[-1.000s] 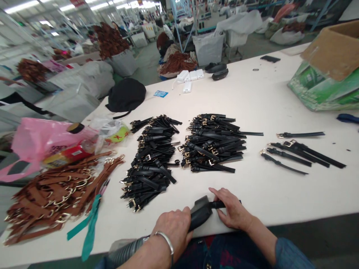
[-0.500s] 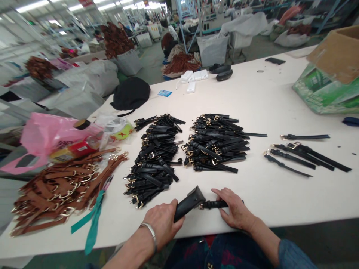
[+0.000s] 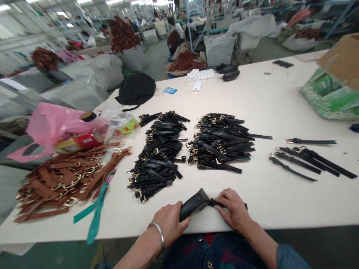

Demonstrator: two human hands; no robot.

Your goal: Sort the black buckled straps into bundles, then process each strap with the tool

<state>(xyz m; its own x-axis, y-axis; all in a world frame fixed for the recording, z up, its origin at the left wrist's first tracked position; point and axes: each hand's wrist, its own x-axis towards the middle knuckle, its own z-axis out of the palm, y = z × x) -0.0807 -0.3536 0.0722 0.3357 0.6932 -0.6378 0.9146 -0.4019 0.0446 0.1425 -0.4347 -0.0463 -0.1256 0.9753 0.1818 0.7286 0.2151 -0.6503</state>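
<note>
My left hand [image 3: 170,220], with a silver bangle at the wrist, grips a black handheld tool [image 3: 194,204] with a thick handle and a wide, flared head. That head points right, over the buckle end of a short black buckle strap [image 3: 212,202] lying near the table's front edge, and hides the buckle. My right hand [image 3: 233,210] pinches the strap just beyond the head; the strap's tail shows past the fingers. Beyond my hands are two heaps of black buckle straps, a left heap [image 3: 159,149] and a right heap [image 3: 221,142]. Several separate straps [image 3: 300,164] lie to the right.
Brown straps with metal rings [image 3: 61,179], teal ribbon [image 3: 97,216] and a pink bag [image 3: 56,125] occupy the left side of the white table [image 3: 269,201]. A black cap [image 3: 137,89] and white devices [image 3: 197,86] lie farther back. A green carton [image 3: 331,93] stands at right.
The tool's head has moved right relative to the strap and now covers its buckle. My right fingers have drawn together on the strap. The whole view has shifted slightly.
</note>
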